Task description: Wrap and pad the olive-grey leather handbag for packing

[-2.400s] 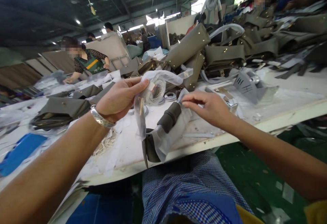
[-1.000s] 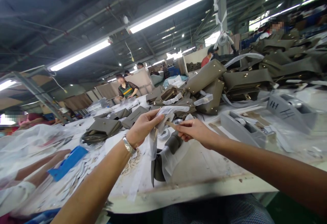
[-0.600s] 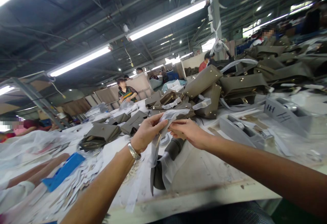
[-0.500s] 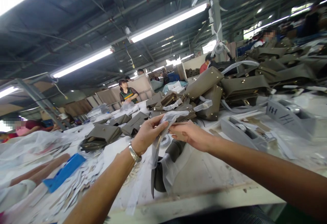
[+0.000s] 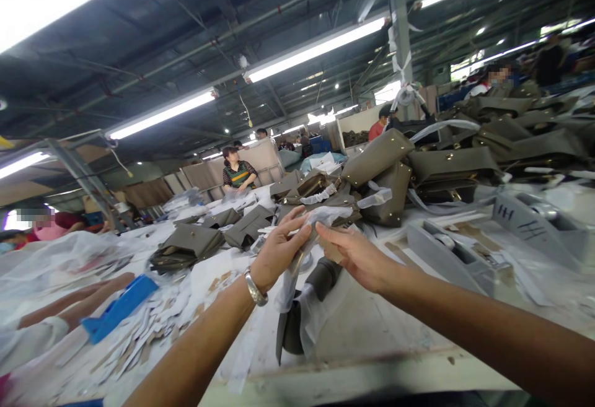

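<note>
Plastic wrap [image 5: 331, 214] sits pinched in left hand [image 5: 277, 251] and, apparently, right hand [image 5: 357, 257], above olive strap [image 5: 324, 275].

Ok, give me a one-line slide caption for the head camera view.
Left hand grips plastic wrapping on a dark strap, right hand touching it; olive handbags piled behind.

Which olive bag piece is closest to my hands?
The rolled olive piece directly below your left hand and right hand, half wrapped in white paper; the others lie farther back.
</note>
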Demonstrator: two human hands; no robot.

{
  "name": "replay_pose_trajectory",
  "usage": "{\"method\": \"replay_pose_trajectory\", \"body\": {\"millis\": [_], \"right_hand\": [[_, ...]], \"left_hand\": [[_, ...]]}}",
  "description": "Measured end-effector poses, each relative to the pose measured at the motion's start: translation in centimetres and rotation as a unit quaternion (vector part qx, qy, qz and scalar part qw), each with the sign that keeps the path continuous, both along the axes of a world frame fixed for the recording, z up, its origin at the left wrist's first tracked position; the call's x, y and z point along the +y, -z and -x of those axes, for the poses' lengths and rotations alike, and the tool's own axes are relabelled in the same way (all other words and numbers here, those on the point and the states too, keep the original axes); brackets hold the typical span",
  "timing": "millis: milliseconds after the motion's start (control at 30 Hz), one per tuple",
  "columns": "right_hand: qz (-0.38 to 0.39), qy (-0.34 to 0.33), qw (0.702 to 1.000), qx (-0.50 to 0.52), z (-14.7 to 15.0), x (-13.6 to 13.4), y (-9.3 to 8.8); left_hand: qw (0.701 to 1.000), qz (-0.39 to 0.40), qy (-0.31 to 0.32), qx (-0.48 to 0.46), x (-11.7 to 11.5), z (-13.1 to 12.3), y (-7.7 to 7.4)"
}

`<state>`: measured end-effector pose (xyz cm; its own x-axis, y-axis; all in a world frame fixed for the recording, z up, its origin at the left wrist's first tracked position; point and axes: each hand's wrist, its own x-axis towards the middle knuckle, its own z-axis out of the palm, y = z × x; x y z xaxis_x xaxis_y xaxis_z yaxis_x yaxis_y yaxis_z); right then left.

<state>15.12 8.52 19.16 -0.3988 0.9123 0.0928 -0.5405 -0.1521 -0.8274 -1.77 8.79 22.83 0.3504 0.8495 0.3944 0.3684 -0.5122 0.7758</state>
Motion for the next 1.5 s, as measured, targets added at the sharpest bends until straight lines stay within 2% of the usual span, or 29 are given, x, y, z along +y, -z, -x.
{"method": "replay_pose_trajectory", "body": {"millis": [100,200,267,400,533,700,800,933,1100,1267,1333,1500], "right_hand": [[-0.004,0.010,1.000,-0.019,-0.2,0.1,0.1],[-0.005,0.015,0.999,-0.037,-0.4,0.4,0.1],[-0.011,0.009,0.999,-0.029,-0.5,0.5,0.0],[-0.020,-0.017,1.000,0.001,-0.9,0.7,-0.4],[0.037,-0.022,0.997,0.060,-1.4,0.7,-0.1],[-0.003,-0.013,0.994,0.109,-1.1,0.2,1.1],[0.010,-0.009,0.989,0.149,-0.9,-0.1,1.6],[0.040,-0.039,0.983,0.173,-0.9,0.1,1.9],[0.056,-0.026,0.985,0.161,-1.0,0.3,2.2],[0.113,-0.126,0.961,0.219,-1.7,0.6,2.5],[0.116,-0.144,0.958,0.219,-1.9,0.7,2.7],[0.073,-0.084,0.981,0.161,-1.2,0.9,3.4]], "left_hand": [[0.992,0.086,-0.017,-0.090,-0.2,0.2,0.2],[0.966,0.188,-0.019,-0.174,-0.2,0.2,0.4],[0.955,0.205,-0.001,-0.214,-0.1,0.0,0.5],[0.959,0.164,0.046,-0.228,-0.2,-0.6,0.9],[0.966,0.136,-0.013,-0.218,-0.2,-0.7,1.4],[0.969,0.114,-0.043,-0.215,-0.1,-0.5,1.7],[0.972,0.081,-0.069,-0.210,-0.2,-0.5,1.7],[0.973,0.073,-0.077,-0.206,-0.2,-0.4,1.8],[0.973,0.074,-0.077,-0.202,-0.4,-0.4,1.9],[0.975,0.076,-0.078,-0.194,-0.6,-0.3,1.8],[0.975,0.078,-0.076,-0.193,-0.7,-0.2,1.8],[0.975,0.081,-0.070,-0.196,-1.0,-0.4,1.8]]}}
